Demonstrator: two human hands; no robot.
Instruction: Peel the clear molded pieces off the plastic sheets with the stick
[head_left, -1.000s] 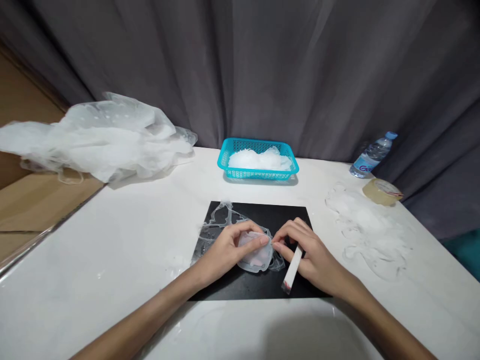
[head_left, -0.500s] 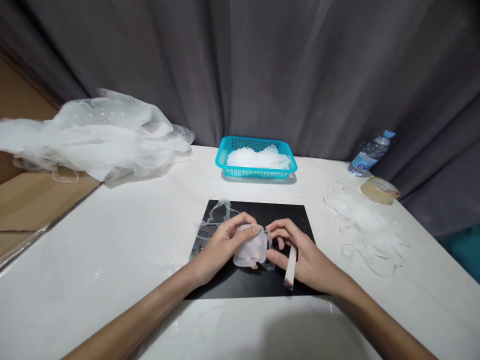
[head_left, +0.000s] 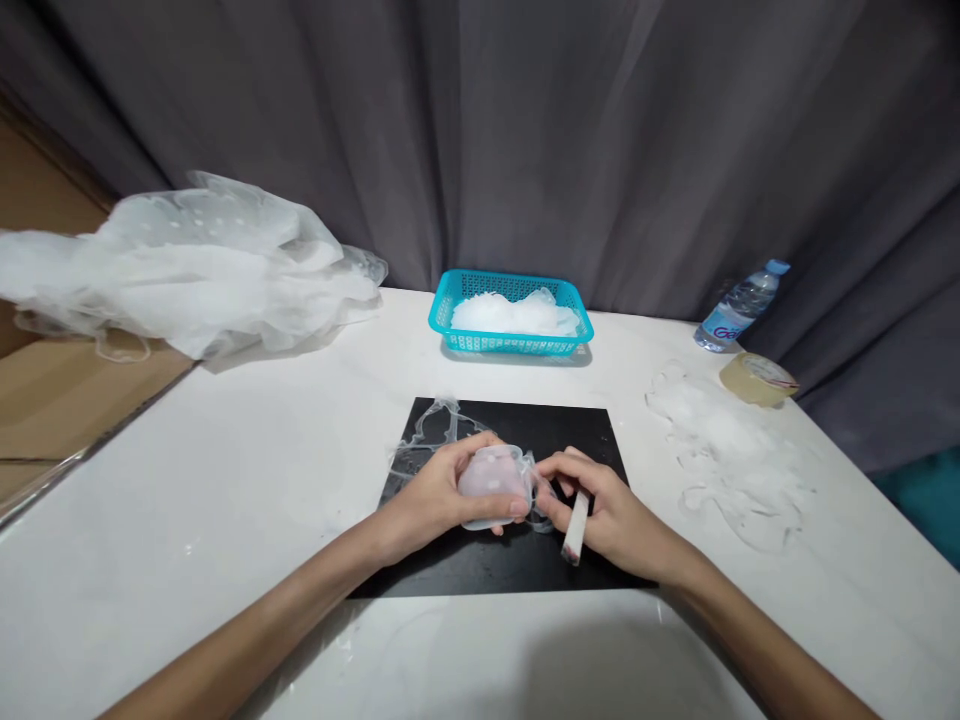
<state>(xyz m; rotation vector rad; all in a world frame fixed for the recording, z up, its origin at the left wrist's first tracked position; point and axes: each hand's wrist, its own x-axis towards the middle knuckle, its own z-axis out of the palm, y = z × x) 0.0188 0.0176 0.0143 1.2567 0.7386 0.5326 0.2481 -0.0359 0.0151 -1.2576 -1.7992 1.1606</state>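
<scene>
Between the thumb and fingers of my left hand (head_left: 442, 492) is a translucent, frosted rounded piece (head_left: 491, 480), soft-looking, held over a black mat (head_left: 420, 570). My right hand (head_left: 600, 505) has its fingertips closed at the piece's right edge, where a clear, thin strip (head_left: 538, 515) hangs. A slim white stick-like tool (head_left: 576, 530) lies in that same hand, its reddish-marked end pointing toward me; its other end is hidden by the fingers. Clear, lacy scraps (head_left: 442, 420) lie on the mat's far left part.
Behind the mat stands a turquoise basket (head_left: 510, 345) holding white translucent pieces. A heap of clear, sheet-like material (head_left: 225, 280) lies at left by a cardboard box (head_left: 75, 395). To the right are clear scraps (head_left: 727, 440), a tape roll (head_left: 757, 380) and a water bottle (head_left: 739, 310).
My left hand has tilted the rounded piece, and its thumb has moved down to the lower right of it. My right hand has shifted slightly, its fingers closing at the strip.
</scene>
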